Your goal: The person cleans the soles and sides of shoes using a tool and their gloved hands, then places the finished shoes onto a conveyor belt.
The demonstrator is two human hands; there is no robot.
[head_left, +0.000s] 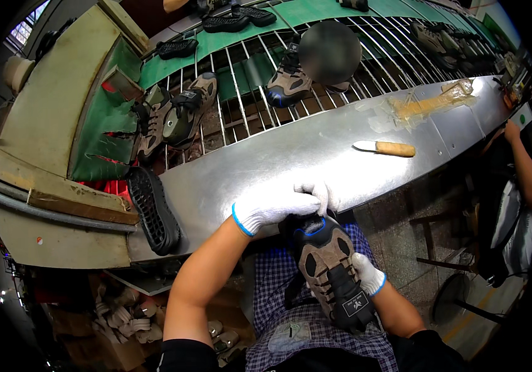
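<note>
A brown and black shoe (pixel 331 266) with blue edging at its toe is held above my lap, toe pointing away from me. My right hand (pixel 368 274), in a white knit glove, grips its right side near the laces. My left hand (pixel 284 206), gloved the same way, reaches across to the toe with its fingers bent against it. Some fingertips there are hidden. On the metal bench beyond lies a knife (pixel 396 149) with a wooden handle and a short pale blade. A black shoe sole (pixel 153 211) leans at the bench's left end.
Behind the metal bench (pixel 241 170) runs a rack of metal bars (pixel 235 90), bearing several shoes, including a brown one (pixel 287 84). Torn tape (pixel 433 105) covers part of the bench. A wooden panel (pixel 49 118) stands left. Another person's arm (pixel 523 164) shows at right, near a fan (pixel 450 301).
</note>
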